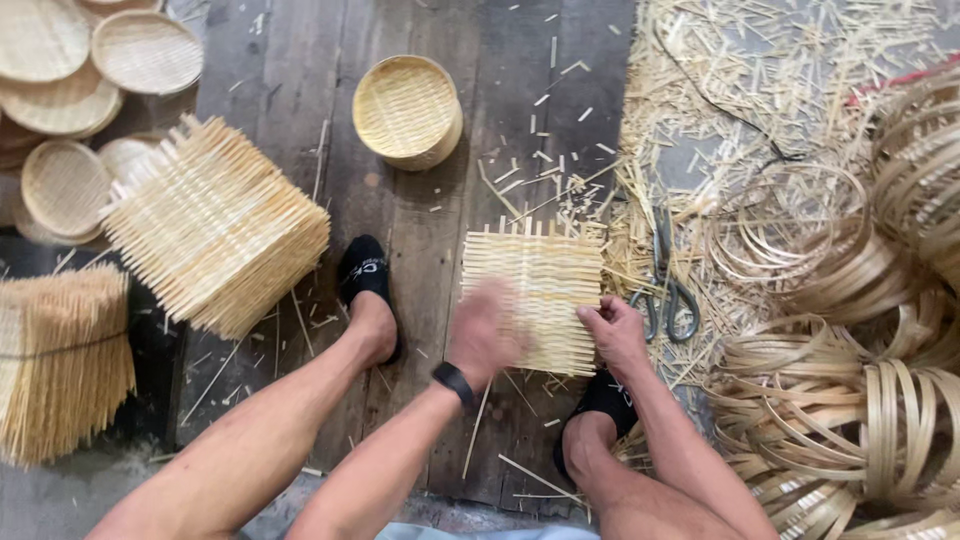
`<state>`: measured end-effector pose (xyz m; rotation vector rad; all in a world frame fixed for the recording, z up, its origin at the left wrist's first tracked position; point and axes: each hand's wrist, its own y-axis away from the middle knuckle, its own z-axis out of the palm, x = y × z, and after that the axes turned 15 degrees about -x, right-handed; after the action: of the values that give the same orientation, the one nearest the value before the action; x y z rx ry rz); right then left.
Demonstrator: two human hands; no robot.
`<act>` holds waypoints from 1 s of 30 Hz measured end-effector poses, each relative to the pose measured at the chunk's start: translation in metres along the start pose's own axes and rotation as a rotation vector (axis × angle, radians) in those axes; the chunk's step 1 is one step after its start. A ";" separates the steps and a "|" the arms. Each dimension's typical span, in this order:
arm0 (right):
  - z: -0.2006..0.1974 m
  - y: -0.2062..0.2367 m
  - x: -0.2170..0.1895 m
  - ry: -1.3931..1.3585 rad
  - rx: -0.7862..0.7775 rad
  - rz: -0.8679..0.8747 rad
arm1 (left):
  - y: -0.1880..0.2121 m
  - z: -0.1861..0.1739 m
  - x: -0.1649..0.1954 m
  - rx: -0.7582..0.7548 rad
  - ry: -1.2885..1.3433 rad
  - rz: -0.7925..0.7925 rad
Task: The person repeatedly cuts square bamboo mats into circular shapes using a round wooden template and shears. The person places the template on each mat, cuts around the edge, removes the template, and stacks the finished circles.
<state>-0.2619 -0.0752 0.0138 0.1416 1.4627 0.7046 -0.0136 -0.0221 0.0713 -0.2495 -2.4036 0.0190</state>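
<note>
Nearby, scissors [668, 290] lie just beside the woven mat [540, 290].

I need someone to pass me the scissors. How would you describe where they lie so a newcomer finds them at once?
Start at the square woven bamboo mat on the dark plank floor under both hands. Just right of it, beside the right hand, lie the scissors on pale bamboo offcuts: the only grey metal thing among straw-coloured strips.

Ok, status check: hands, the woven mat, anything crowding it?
Left hand blurred on woven bamboo mat. Right hand pinching mat's right edge. Scissors beside it; nothing lying on the mat.
</note>
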 end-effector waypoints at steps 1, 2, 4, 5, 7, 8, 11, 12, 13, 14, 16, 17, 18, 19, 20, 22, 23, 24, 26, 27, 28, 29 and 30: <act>-0.001 0.001 0.004 0.011 0.006 -0.011 | -0.003 0.002 -0.011 0.100 -0.015 -0.316; -0.001 0.000 0.007 0.006 0.010 -0.016 | -0.014 0.000 -0.032 0.048 0.331 -0.545; -0.003 0.001 0.015 -0.004 0.026 -0.029 | -0.017 0.000 -0.060 -0.078 0.798 -0.775; -0.003 0.002 0.019 0.047 0.040 -0.009 | -0.016 0.001 -0.071 -0.148 0.915 -0.774; -0.003 0.005 0.028 0.146 0.083 0.041 | -0.013 0.003 -0.084 -0.225 1.013 -0.771; -0.003 0.007 0.032 0.087 0.073 0.018 | -0.010 0.003 -0.086 -0.225 0.997 -0.772; -0.012 0.010 0.033 0.027 0.071 -0.047 | -0.007 0.003 -0.080 -0.235 0.893 -0.808; -0.019 0.011 0.029 0.076 0.084 -0.049 | -0.006 0.002 -0.076 -0.234 0.846 -0.827; -0.027 0.011 0.024 0.125 0.093 -0.049 | -0.007 0.001 -0.072 -0.230 0.844 -0.848; -0.042 0.009 0.014 0.166 0.178 -0.053 | -0.007 0.000 -0.068 -0.224 0.840 -0.869; -0.087 0.006 -0.014 0.344 0.317 0.133 | -0.007 -0.003 -0.061 -0.203 0.850 -0.880; -0.112 0.005 -0.030 0.477 0.372 0.322 | -0.007 -0.003 -0.059 -0.191 0.862 -0.866; -0.133 0.003 -0.047 0.866 0.361 0.316 | -0.007 -0.003 -0.057 -0.176 0.875 -0.847; -0.146 0.000 -0.060 1.256 0.335 0.301 | -0.007 -0.003 -0.056 -0.185 0.822 -0.859; -0.156 -0.002 -0.071 1.590 0.265 0.448 | -0.007 -0.003 -0.055 -0.193 0.768 -0.874; -0.175 0.001 -0.091 1.970 0.116 0.725 | -0.008 -0.002 -0.052 -0.198 0.682 -0.897; -0.180 0.002 -0.098 2.015 0.048 0.851 | -0.008 -0.002 -0.050 -0.194 0.648 -0.906; -0.182 0.002 -0.103 2.054 -0.017 0.979 | -0.010 -0.003 -0.048 -0.189 0.614 -0.911; -0.184 0.003 -0.109 2.086 0.002 0.773 | -0.011 -0.006 -0.041 -0.166 0.537 -0.868; -0.185 0.004 -0.111 2.097 0.011 0.669 | -0.012 -0.009 -0.036 -0.154 0.498 -0.847; -0.184 0.007 -0.112 1.974 0.014 0.586 | -0.013 -0.014 -0.030 -0.159 0.430 -0.838; -0.185 0.010 -0.113 1.852 0.019 0.506 | -0.014 -0.019 -0.024 -0.164 0.366 -0.827; -0.185 0.014 -0.115 1.733 0.025 0.429 | -0.015 -0.023 -0.017 -0.167 0.305 -0.815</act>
<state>-0.4338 -0.1832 0.0929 -0.2344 3.1403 1.2510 0.0118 -0.0414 0.0786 0.6170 -2.0414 -0.5502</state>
